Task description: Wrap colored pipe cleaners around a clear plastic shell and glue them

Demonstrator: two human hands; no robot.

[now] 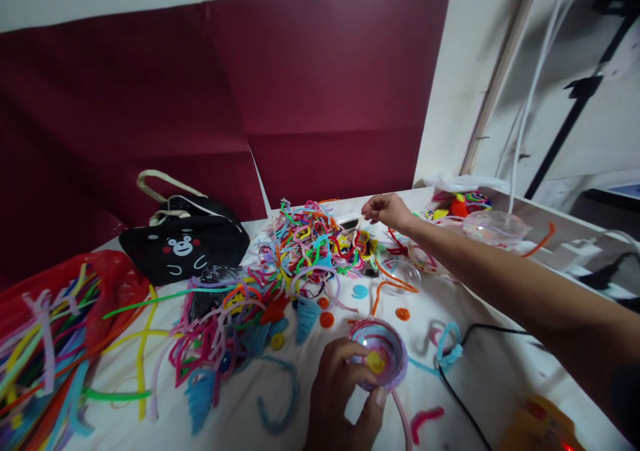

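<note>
My left hand (340, 398) grips a small clear bowl (383, 344) wound inside with pink and purple pipe cleaner, with a yellow coil lying in it. It rests near the front of the white cloth. My right hand (386, 209) reaches far across the table to the back. Its fingers are pinched on a thin pale piece at the edge of a tangled heap of coloured pipe cleaners (310, 241). What exactly the piece is cannot be made out.
A black bear-face tote bag (183, 244) sits at the back left. A red bag of pipe cleaners (55, 331) lies at left. Clear plastic half-domes (495, 228) and small coils (327, 319) are scattered at right. A black cable (465, 398) runs near the front.
</note>
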